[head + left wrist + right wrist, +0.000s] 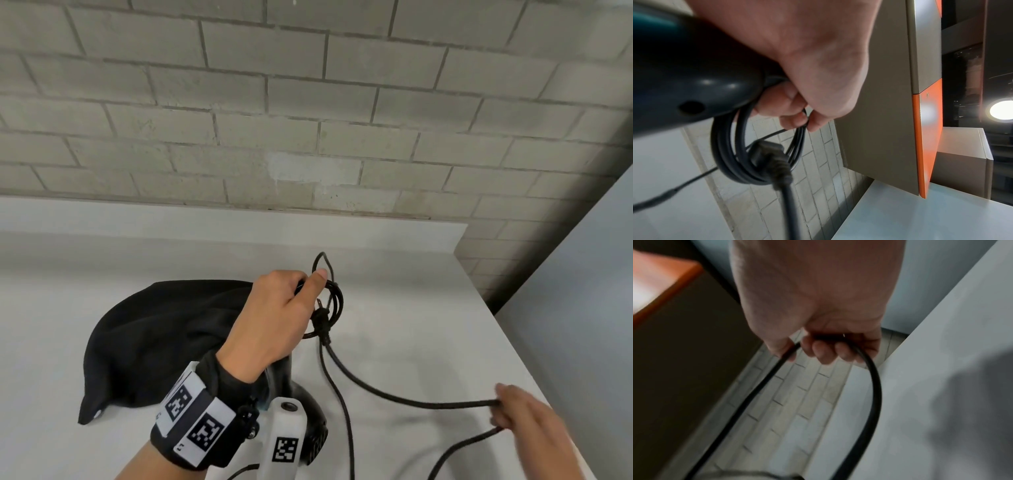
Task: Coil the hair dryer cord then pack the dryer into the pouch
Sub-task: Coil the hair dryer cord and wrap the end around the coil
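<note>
The cord (394,394) runs from small loops at frame centre, pinched with the dryer (301,404) handle by the left hand (277,322), to the right hand (527,421), curled round a slack bight at lower right. Feed even loops without twisting; the pouch (154,342) waits at left.

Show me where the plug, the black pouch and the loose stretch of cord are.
plug (766,151): left wrist view, on its black body beside the coils.
black pouch (154,335): head view, on the middle of its fabric.
loose stretch of cord (394,397): head view, midway between the two hands.
</note>
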### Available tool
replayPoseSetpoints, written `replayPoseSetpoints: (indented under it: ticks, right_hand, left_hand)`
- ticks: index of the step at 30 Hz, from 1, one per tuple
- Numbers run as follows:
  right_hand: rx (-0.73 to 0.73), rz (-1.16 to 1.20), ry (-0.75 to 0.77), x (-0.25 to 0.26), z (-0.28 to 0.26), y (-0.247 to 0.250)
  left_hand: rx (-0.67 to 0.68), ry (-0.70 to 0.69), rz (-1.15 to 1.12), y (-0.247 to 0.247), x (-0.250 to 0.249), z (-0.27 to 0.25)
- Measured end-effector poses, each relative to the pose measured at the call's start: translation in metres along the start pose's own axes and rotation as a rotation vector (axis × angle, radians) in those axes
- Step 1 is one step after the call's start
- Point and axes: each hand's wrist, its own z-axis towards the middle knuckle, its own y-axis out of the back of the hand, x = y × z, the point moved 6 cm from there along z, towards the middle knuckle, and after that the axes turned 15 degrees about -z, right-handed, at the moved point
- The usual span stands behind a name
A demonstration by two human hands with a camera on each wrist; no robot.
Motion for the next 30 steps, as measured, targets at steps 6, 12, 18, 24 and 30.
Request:
replayPoseSetpoints:
  ticks: [6,12,18,24,30]
  right_hand:
    - [0.128,-0.570,0.375,0.046,-0.032,-0.048]
    - [0.502,-0.390,0.641,0.132,-0.094,-0.114]
    - [0.394,0.050,0.677,0.141,-0.089,-0.079]
    - [0.312,-0.336,0.552,0.074,-0.031,-0.069]
    - [0.263,-0.531,0.727,0.112,-0.025,-0.105]
  left_hand:
    - [-0.004,-0.009,0.017,0.000,-0.003,-0.002]
    - [-0.005,-0.023,0.038,-0.004,-0.005,-0.002]
    - [-0.031,-0.017,0.011,0.007,-0.001,-0.005]
    - [-0.021,-0.015,-0.029,0.006,-0.002,-0.007]
    - [0.023,-0.011,-0.114,0.003,-0.002,-0.011]
